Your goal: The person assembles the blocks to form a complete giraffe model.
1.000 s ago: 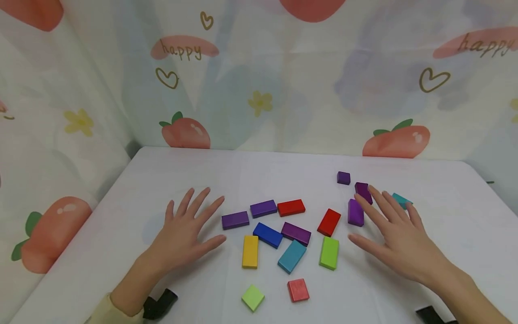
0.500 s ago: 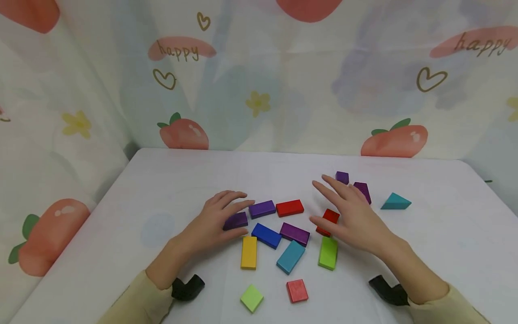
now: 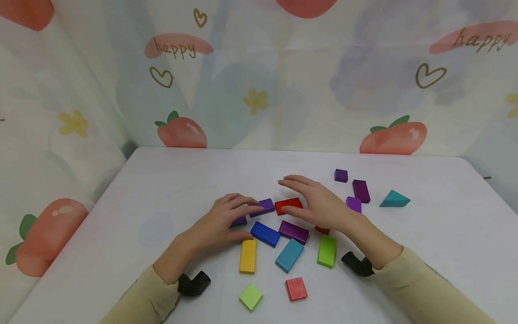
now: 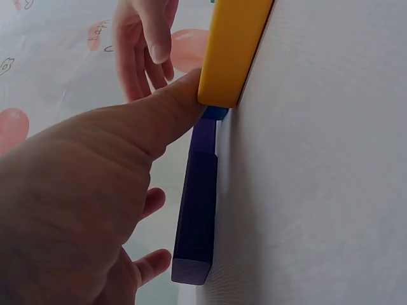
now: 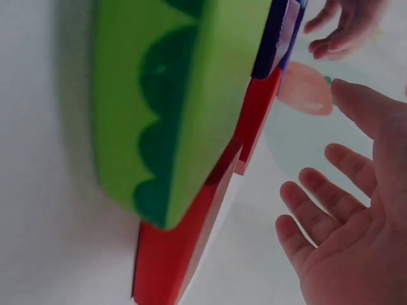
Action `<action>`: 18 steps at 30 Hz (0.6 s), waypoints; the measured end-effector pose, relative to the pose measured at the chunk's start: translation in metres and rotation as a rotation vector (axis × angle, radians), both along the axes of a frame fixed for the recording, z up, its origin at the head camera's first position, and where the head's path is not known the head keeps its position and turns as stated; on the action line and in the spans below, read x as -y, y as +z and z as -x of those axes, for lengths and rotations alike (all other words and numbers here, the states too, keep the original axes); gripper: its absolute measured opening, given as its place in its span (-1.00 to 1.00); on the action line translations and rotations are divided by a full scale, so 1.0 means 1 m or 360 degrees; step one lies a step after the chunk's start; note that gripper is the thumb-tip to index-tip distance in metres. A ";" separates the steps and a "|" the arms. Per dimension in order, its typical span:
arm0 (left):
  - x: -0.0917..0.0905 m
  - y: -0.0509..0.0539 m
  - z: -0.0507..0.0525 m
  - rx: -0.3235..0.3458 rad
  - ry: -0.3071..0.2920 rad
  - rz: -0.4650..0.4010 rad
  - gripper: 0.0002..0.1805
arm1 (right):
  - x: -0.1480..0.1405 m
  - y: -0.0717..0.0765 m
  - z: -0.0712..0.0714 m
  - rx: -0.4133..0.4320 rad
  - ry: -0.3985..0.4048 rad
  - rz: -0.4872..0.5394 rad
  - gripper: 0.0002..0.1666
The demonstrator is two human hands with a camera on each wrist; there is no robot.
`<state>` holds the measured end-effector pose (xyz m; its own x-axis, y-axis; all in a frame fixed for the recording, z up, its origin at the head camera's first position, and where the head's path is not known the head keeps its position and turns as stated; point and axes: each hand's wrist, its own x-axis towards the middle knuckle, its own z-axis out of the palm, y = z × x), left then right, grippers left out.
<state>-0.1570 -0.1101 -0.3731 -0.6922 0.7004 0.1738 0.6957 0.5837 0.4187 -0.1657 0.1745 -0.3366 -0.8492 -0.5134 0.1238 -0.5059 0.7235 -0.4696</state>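
Note:
My left hand point(image 3: 222, 220) hovers with relaxed fingers over two purple blocks; the nearer one point(image 3: 239, 221) is partly hidden by it. Its thumb is beside the yellow block point(image 3: 247, 256), also seen in the left wrist view point(image 4: 235, 51). My right hand point(image 3: 323, 202) is above the red block point(image 3: 288, 205), fingers spread and holding nothing. Under that hand a second red block point(image 3: 322, 230) is mostly covered. Between and below the hands lie a blue block point(image 3: 265, 234), a purple block point(image 3: 293, 231) and a teal block point(image 3: 289, 255).
A green block point(image 3: 326, 251), a light green square point(image 3: 251, 297) and a pinkish-red square point(image 3: 296, 289) lie nearer the front. At the back right are a small purple cube point(image 3: 341, 175), two purple blocks point(image 3: 361, 191) and a teal triangle point(image 3: 395, 199). A patterned curtain hangs behind the white table.
Both hands have moved inward, the right one far to the left from beside the purple blocks to above the red block. The left hand has shifted right, over the purple blocks. The blocks look unmoved.

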 end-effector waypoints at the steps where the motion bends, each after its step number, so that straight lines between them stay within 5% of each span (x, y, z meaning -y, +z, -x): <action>1: 0.000 0.000 0.000 -0.0004 -0.0013 -0.0005 -0.33 | 0.002 0.000 0.002 0.0021 0.0014 -0.0001 -0.22; 18: 0.001 0.003 -0.002 0.0055 -0.0162 0.0043 -0.59 | 0.025 -0.002 0.021 0.0266 0.0329 -0.0026 -0.46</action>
